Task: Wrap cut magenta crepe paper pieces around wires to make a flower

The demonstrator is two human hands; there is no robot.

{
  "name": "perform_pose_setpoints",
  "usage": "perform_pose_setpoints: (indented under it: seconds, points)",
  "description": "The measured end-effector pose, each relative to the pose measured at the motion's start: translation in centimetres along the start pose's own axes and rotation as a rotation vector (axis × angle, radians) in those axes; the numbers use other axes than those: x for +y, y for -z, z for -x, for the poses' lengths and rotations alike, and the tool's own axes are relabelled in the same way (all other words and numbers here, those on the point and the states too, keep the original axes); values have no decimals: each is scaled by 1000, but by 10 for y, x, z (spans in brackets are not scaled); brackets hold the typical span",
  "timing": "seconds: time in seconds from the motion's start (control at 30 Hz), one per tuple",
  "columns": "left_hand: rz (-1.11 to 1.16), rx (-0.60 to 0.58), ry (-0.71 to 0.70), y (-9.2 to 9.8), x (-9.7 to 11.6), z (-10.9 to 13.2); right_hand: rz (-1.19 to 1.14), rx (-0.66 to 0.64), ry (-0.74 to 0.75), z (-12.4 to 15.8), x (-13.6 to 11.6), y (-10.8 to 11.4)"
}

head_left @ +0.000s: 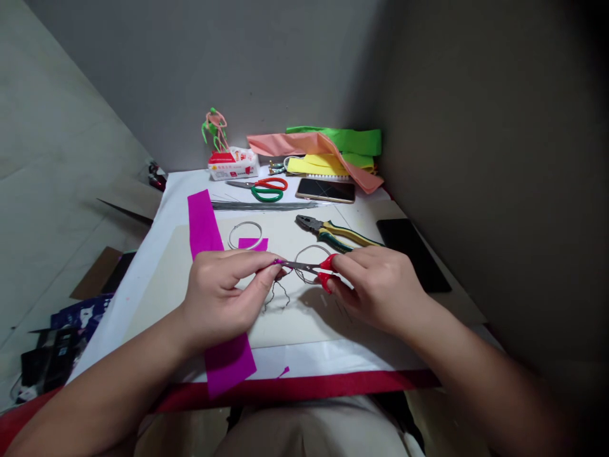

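Observation:
My left hand pinches the top of a thin twisted dark wire piece, with a bit of purple at the fingertips. My right hand holds small red-handled scissors, whose blades point left and reach the purple bit at my left fingertips. Whether the blade tips are apart is too small to tell. A long purple strip lies under my left hand and wrist. Behind my hands are a small purple piece, a silver wire coil and a second wire coil.
Pliers, a black flat object, a phone and red-and-green scissors lie farther back. Grey wires lie across the board. Behind them are a tissue pack, green and pink wire figures and coloured strips.

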State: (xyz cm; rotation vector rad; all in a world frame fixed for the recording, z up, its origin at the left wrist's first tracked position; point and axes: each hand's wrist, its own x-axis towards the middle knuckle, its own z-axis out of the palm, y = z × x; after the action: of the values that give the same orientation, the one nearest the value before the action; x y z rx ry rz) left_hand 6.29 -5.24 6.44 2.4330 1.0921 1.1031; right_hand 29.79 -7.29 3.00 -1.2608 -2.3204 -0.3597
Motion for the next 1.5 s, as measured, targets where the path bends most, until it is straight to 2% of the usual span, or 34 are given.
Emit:
perform_pose_setpoints:
  seconds: [0.23, 0.5, 0.93, 1.23, 1.37, 1.5]
  points:
    - [-5, 1, -23, -1, 1, -2, -17, -14, -42, 1, -1, 1]
    - [-16, -1, -24, -1, 0, -1, -8, -38, -19, 1, -1, 0]
    - [38, 36, -75, -1, 1, -4, 16, 44, 24, -1, 0, -1]
    - [51, 16, -81, 0, 2, -5, -16, 3, 13, 1, 1, 0]
    - [62, 14, -69, -1, 1, -4, -113, -57, -72, 1, 4, 1]
    - [68, 43, 0, -2, 0, -4, -191, -207, -245, 0, 10, -3]
